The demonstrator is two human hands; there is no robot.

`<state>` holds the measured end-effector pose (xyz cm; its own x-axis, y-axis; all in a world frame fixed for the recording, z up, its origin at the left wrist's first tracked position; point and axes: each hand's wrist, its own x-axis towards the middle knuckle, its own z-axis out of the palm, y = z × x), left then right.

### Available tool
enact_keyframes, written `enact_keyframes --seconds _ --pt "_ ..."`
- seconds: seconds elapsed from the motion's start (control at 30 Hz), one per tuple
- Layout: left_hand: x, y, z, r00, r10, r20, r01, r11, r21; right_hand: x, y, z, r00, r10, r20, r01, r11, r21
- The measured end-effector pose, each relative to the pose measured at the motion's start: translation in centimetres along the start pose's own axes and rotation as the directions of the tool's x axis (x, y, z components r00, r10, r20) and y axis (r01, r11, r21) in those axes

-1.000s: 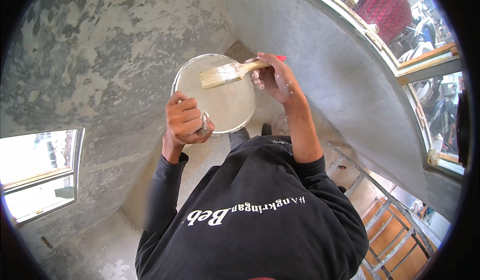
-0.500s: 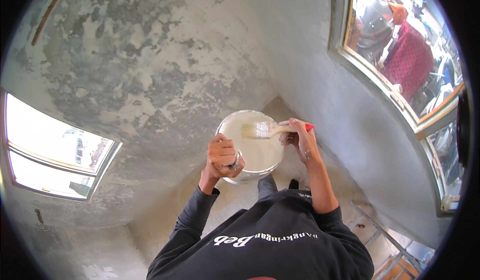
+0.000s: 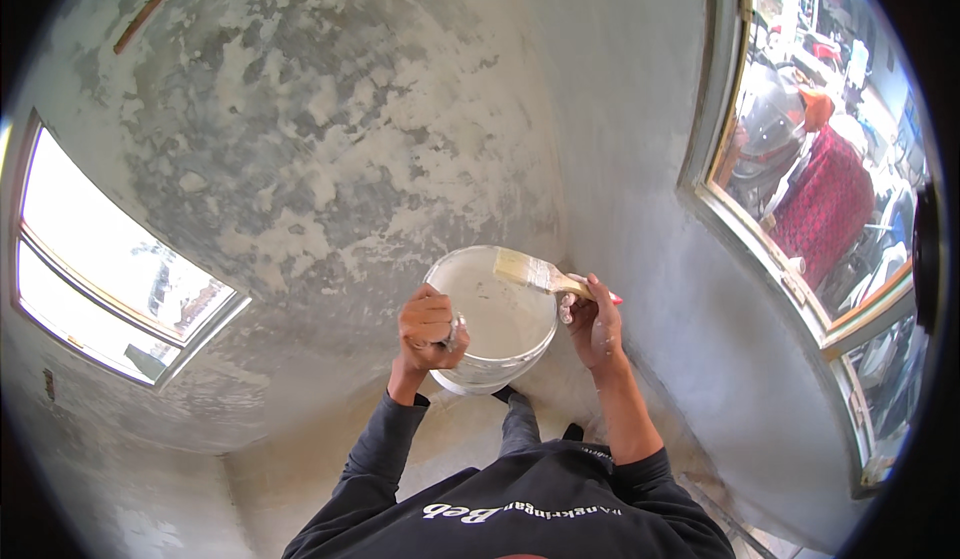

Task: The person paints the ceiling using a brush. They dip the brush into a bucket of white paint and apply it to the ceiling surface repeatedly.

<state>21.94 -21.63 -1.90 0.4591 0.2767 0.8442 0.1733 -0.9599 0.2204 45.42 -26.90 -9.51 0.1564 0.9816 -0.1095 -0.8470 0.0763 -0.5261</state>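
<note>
— Over bucket (image 3: 492, 371): brush (image 3: 525, 271). Why there?
— Presumably so drips fall inside. Right hand (image 3: 597, 333): closed round brush.
— Left hand (image 3: 430, 327)?
— Tight fist, gripping bucket's left side, apparently bearing its weight.

Daylight is pouring through the glaring, nearly pure-white window left of the bucket (image 3: 490, 371) and the partly washed-out opening (image 3: 862, 324) right of it. Soft, even light is reaching the patchy wall (image 3: 350, 139) beyond the bucket, while a vague shadow is dimming the smooth wall (image 3: 650, 289) to its right. Far from the bucket, straight edges are bowing and black is swallowing the corners.
</note>
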Motion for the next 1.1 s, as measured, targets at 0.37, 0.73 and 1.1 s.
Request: enact_keyframes --seconds 0.37,0.73,1.1 --pt "4.6 -6.1 -4.3 0.968 0.019 -0.25 0.004 0.996 0.093 8.3 -1.0 7.1 0.982 -0.068 0.176 0.076 0.996 -0.042" --pt "7.2 -14.1 -9.1 0.911 0.059 -0.407 0.001 0.989 0.146 22.0 -2.5 22.4 0.934 -0.298 0.194 0.315 0.947 -0.058" --pt "7.7 -20.4 -13.2 0.886 0.027 -0.464 0.005 0.998 0.067 38.2 -7.3 43.3 0.655 -0.68 0.329 0.688 0.717 0.113"
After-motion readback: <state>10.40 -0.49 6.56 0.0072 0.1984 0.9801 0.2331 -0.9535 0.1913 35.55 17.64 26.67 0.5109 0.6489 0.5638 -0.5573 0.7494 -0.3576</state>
